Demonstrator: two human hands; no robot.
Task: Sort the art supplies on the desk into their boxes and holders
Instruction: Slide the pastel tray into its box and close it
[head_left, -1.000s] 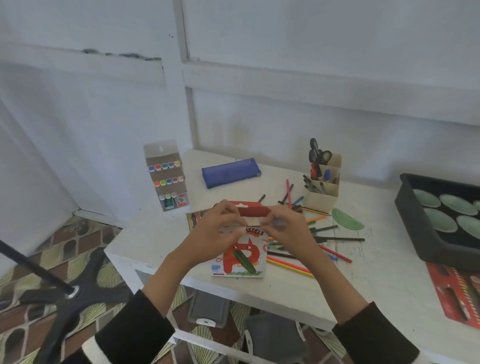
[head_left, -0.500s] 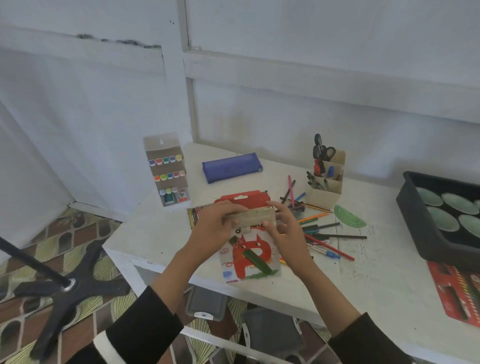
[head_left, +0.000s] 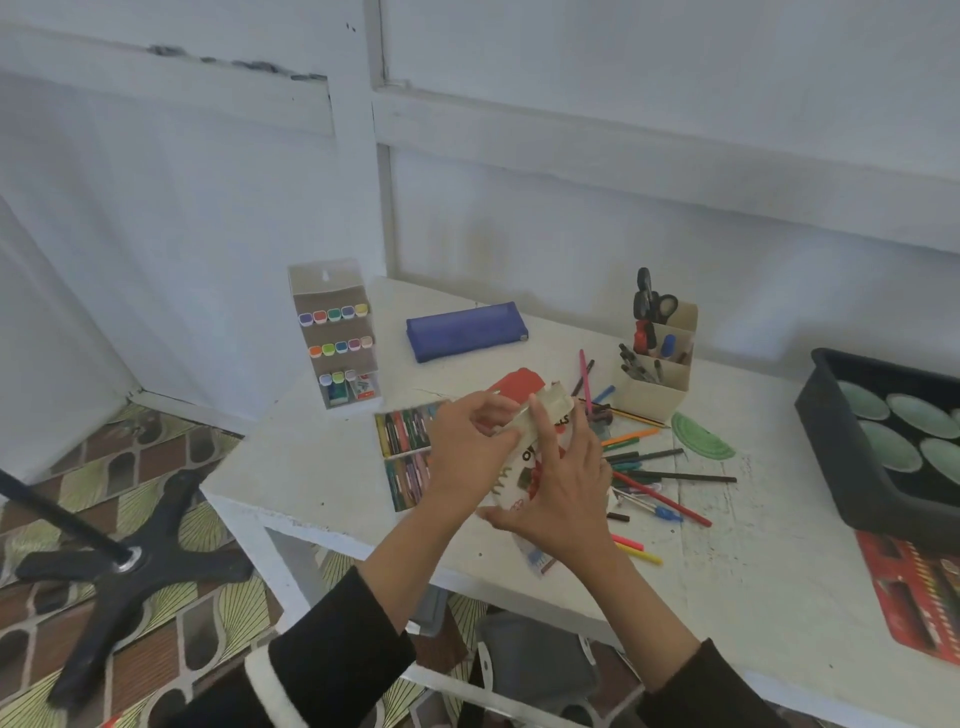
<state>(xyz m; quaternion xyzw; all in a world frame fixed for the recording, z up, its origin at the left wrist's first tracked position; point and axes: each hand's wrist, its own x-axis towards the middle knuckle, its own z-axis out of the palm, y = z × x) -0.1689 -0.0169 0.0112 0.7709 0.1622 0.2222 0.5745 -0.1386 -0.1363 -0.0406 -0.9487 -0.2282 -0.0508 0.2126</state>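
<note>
while the left hand pinches the pastel box by its open flap and the right hand props it, fingers spread, the box hangs above the desk beside the pastel tray. a hard tug could tear the flap; a slip would drop it among the loose pencils.

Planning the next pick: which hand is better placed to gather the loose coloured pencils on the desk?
Right. The coloured pencils lie just beside the right hand, whose fingers rest straight against the oil pastels box. The left hand grips that box and sits farther away.
</note>
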